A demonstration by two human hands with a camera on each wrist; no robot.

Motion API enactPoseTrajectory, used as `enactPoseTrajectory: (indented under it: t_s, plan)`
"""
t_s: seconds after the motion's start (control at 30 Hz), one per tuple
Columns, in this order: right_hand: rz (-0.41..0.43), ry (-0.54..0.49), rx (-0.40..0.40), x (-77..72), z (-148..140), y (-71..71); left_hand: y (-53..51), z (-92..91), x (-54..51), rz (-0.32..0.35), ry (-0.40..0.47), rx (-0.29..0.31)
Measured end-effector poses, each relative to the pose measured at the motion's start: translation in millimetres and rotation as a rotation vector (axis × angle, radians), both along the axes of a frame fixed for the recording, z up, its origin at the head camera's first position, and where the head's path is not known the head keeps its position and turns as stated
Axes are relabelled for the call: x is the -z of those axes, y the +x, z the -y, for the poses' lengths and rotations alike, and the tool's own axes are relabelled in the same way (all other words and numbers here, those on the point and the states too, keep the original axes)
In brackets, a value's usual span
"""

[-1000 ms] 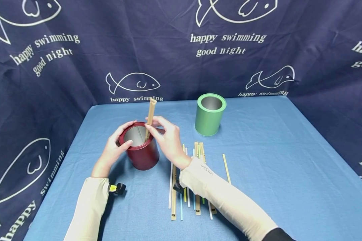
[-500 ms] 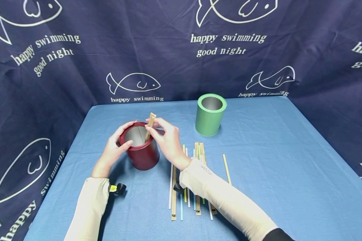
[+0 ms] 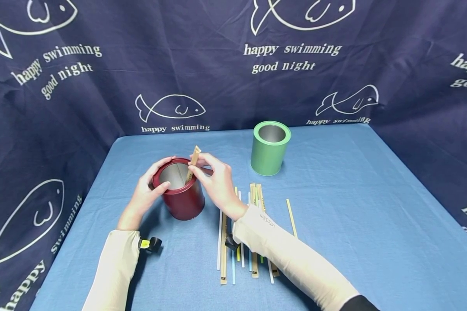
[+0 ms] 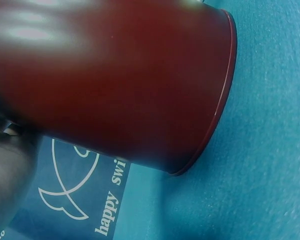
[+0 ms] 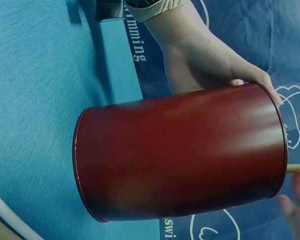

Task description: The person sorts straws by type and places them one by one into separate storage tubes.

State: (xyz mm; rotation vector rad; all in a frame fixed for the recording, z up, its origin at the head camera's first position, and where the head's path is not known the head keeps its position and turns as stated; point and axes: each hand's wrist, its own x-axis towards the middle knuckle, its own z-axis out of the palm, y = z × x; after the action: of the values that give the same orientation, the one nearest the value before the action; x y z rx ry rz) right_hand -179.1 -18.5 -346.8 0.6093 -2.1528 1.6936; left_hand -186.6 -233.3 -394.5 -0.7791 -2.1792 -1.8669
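Lower by a clear step than a second ago, the slim straw in a brown paper wrapper (image 3: 193, 160) now sits further down inside the dark red cylindrical metal can (image 3: 183, 204), its top end standing just above the right hand (image 3: 216, 181); against the half-second-old frame it is almost unmoved. Right thumb and fingers are closed in a pinch on the straw at the can's right-hand rim, with no visible gap around it, so it is not yet released. Left hand (image 3: 145, 189) stays curled round the can's left side, thumb over the near rim, steadying it; whether the can's base rests fully on the worktop (image 3: 354, 194) I cannot tell. That drop suggests the insertion is nearly done, and letting go looks like the remaining part of this step. Most of the can's silvery inside shows bare, and its floor is hidden. Beneath and beside the right forearm lies a loose row of coloured and paper-wrapped straws (image 3: 223, 259), with one pale yellow straw (image 3: 291, 216) apart to the right, so much sorting probably remains. Behind them a light green cylindrical metal can (image 3: 268, 155) stands upright, touched by neither hand.
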Motion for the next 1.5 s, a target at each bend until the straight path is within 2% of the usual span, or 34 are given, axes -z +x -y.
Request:
enactPoseTrajectory:
  t_s: [0.27,0.7,1.1,1.5]
  plan:
    - [0.026,-0.033,-0.017,1.7,-5.2,1.3,0.8,0.5,0.4,0.012,-0.020,-0.009]
    - [0.035,-0.030,0.009,11.7,-24.2,1.1,0.5,1.3,3.3,0.014,0.008,0.009]
    - [0.100,-0.046,0.099,27.9,-63.5,-1.8,1.4,0.3,0.3,0.011,0.018,0.012]
    - [0.141,-0.011,0.135,36.8,-79.5,-3.8,0.6,1.5,1.2,0.011,0.010,0.012]
